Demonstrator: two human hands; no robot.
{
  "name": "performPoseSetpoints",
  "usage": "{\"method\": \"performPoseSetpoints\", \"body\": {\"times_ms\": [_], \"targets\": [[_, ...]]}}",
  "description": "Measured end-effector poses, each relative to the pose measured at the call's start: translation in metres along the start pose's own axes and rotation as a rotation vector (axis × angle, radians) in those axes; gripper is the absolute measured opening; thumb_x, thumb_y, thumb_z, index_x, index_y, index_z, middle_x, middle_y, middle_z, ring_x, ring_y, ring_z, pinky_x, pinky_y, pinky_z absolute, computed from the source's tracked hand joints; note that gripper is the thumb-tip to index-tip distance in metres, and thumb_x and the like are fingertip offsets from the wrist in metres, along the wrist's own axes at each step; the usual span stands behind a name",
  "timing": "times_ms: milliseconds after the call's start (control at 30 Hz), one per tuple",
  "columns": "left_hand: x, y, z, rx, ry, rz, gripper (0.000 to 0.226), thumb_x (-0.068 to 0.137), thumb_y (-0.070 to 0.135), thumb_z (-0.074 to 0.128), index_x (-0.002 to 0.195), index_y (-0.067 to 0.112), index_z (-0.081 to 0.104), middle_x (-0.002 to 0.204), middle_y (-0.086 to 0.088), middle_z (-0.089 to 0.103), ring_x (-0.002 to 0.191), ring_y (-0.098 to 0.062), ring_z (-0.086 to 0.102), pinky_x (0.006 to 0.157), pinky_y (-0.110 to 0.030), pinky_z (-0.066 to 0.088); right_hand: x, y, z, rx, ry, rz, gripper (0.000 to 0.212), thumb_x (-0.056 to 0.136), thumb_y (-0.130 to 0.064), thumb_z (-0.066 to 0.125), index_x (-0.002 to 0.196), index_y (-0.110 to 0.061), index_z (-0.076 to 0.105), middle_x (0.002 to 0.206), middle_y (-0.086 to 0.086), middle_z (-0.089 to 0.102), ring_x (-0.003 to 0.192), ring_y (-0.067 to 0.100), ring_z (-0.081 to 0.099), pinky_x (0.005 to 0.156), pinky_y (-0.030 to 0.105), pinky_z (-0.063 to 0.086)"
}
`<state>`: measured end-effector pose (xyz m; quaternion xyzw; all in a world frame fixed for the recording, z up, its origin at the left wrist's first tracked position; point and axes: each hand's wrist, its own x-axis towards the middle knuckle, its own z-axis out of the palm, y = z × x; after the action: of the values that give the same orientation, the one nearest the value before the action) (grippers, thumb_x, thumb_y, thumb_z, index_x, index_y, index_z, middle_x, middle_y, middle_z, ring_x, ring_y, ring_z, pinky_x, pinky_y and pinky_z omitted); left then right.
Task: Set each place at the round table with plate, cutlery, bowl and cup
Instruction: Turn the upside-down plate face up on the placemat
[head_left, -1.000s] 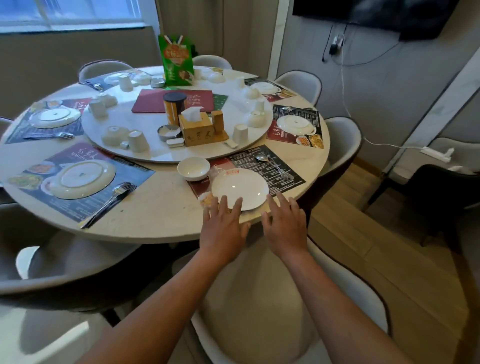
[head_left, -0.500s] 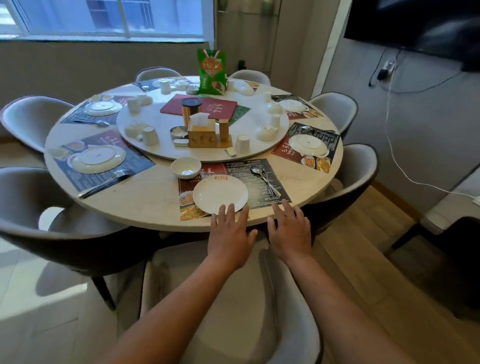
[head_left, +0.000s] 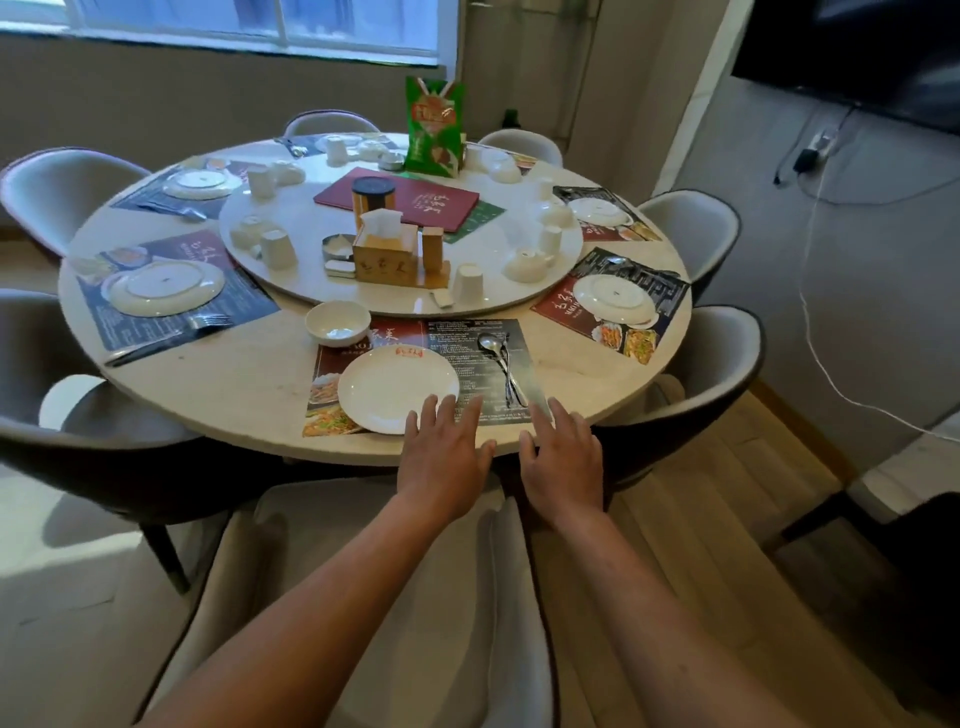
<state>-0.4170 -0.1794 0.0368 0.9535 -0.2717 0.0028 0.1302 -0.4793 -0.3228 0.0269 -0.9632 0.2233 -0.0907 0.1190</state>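
Since the frame half a second earlier, both hands are seen shifted a little to the right along the near rim, so that the plate now lies to the left of them rather than straight ahead. The left hand (head_left: 444, 453) is laid flat with its fingers straight and slightly spread; its fingertips rest on the near edge of the placemat (head_left: 470, 364), just beside the rim of the white plate (head_left: 397, 388), and nothing is gripped. The right hand (head_left: 563, 457) is likewise flat and spread, with nothing held, its fingertips placed at the mat's near right corner, close to the handles of the spoon and cutlery (head_left: 503, 364). Whether the handles are actually touched cannot be told.

The plate is set on the left half of the mat. A small white bowl (head_left: 337, 322) is placed just beyond the mat's far left corner, on the round surface (head_left: 234, 384). No cup is seen at this place; an upturned white cup (head_left: 467, 282) is kept on the turntable (head_left: 311, 208), near its front edge. A wooden napkin holder (head_left: 387, 257) and a red menu (head_left: 415, 200) are also carried there. Other places around are laid with plates on mats, and a pale chair back (head_left: 363, 597) is seen beneath the forearms.
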Motion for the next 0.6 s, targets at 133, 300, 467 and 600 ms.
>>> {"method": "performPoseSetpoints", "body": {"times_ms": [133,300,467,600], "targets": [[0.03,0.032,0.02,-0.006,0.011,-0.12,0.062,0.104,0.051,0.034,0.158,0.028,0.015,0.164,-0.008,0.024,0.154,-0.03,0.013,0.124,-0.05,0.016,0.037,0.037,0.002,0.011,-0.068,-0.124,0.05,0.104,-0.04,0.037,0.153,-0.028,0.032,0.162,0.0,0.028,0.147,0.028,0.023,0.117,0.049,0.028],[0.05,0.074,0.033,-0.012,0.015,-0.253,0.06,0.104,0.048,0.036,0.158,0.025,0.021,0.162,-0.006,0.029,0.152,-0.028,0.018,0.123,-0.049,0.019,0.072,0.081,-0.002,0.0,-0.132,-0.272,0.05,0.104,-0.04,0.037,0.153,-0.029,0.032,0.162,0.0,0.028,0.147,0.028,0.023,0.117,0.049,0.026],[0.068,0.102,0.039,0.008,0.039,-0.298,0.05,0.104,0.044,0.04,0.149,0.022,0.038,0.141,-0.003,0.054,0.131,-0.022,0.046,0.106,-0.038,0.041,0.104,0.105,-0.002,0.032,-0.174,-0.314,0.049,0.104,-0.04,0.038,0.152,-0.03,0.036,0.161,0.001,0.031,0.148,0.029,0.025,0.117,0.051,0.027],[0.086,0.108,0.033,-0.016,0.087,-0.322,0.038,0.104,0.04,0.044,0.136,0.021,0.051,0.125,-0.001,0.063,0.112,-0.02,0.06,0.088,-0.034,0.048,0.12,0.109,0.0,0.05,-0.204,-0.329,0.049,0.105,-0.04,0.036,0.153,-0.03,0.034,0.163,0.001,0.027,0.149,0.028,0.022,0.118,0.05,0.025]]}}
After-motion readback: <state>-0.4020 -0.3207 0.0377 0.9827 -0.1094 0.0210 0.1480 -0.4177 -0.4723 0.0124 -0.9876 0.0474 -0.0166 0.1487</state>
